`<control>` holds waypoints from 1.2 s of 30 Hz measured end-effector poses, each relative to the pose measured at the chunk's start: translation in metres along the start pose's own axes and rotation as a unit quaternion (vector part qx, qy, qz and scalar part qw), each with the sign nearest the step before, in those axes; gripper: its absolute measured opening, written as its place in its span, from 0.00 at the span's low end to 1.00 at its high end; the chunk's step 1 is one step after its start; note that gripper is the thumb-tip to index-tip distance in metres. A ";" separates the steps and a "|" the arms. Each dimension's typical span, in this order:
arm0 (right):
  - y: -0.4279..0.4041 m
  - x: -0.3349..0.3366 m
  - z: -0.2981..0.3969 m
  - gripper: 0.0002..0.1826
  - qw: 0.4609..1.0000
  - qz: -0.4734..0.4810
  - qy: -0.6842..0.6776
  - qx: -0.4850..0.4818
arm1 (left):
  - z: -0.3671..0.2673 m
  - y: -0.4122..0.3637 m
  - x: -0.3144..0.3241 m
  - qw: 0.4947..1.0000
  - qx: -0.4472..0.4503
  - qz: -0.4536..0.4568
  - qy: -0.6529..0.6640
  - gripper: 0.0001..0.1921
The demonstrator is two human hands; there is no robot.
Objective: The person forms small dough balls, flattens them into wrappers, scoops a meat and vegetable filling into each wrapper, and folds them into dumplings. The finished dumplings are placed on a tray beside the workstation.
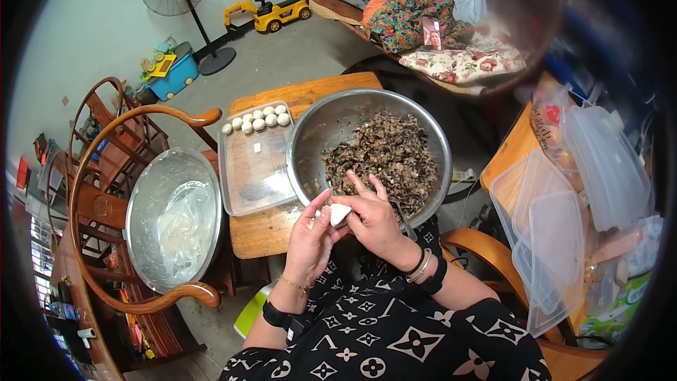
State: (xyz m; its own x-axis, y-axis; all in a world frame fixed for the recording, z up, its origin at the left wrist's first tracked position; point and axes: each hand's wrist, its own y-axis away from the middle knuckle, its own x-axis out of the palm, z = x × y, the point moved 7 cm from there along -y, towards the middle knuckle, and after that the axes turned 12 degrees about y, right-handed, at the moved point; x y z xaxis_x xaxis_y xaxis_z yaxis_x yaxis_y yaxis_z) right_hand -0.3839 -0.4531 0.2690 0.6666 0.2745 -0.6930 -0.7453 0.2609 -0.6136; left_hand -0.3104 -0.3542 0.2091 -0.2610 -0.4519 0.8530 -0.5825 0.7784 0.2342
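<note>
A piece of white dough (339,214) is pinched between my left hand (312,235) and my right hand (378,225), over the near rim of a large metal bowl. That metal bowl (312,143) holds chopped filling (389,148), dark and brown with pinkish bits. A metal utensil handle (404,220) leans at the rim beside my right hand. Left of the bowl, a clear plastic tray (254,169) carries several round white dough balls (258,124) in rows at its far end. Whether the dough between my fingers encloses filling cannot be told.
The wooden table (262,238) bears bowl and tray. To the left, a metal basin (174,227) with dough under plastic rests on a wooden armchair (84,169). At right, clear plastic lids (550,243) lie on another table. A phone (431,33) stands on a cushioned seat beyond.
</note>
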 end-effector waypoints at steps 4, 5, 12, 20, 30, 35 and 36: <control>-0.005 -0.005 0.017 0.17 0.997 -0.005 0.048 -0.063 | -0.008 -0.001 -0.013 0.983 0.047 -0.035 -0.172 0.24; -0.003 -0.003 0.018 0.17 0.996 0.009 0.042 -0.080 | -0.010 0.000 -0.014 0.968 0.062 -0.051 -0.236 0.24; 0.002 0.007 -0.008 0.18 0.999 0.010 -0.029 0.012 | -0.001 0.000 0.008 0.999 0.006 -0.047 0.019 0.25; 0.002 0.000 0.008 0.20 0.997 0.008 0.039 -0.070 | -0.007 0.000 -0.010 0.976 0.041 -0.058 -0.208 0.25; -0.005 -0.004 0.008 0.22 0.995 -0.017 0.082 -0.057 | -0.002 -0.004 -0.012 0.996 0.027 -0.026 -0.083 0.25; 0.001 0.001 0.006 0.23 0.995 0.037 0.052 -0.081 | -0.005 -0.002 -0.011 0.988 0.032 -0.057 -0.142 0.25; 0.004 0.003 0.000 0.23 0.997 0.035 0.036 -0.061 | -0.002 -0.001 -0.006 0.995 0.019 -0.056 -0.083 0.25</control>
State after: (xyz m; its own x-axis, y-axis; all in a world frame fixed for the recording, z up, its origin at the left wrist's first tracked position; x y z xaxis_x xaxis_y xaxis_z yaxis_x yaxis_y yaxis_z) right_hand -0.3851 -0.4511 0.2644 0.6129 0.2204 -0.7588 -0.7894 0.1282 -0.6003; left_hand -0.3065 -0.3513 0.2045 -0.3158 -0.6027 0.7328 -0.6420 0.7044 0.3027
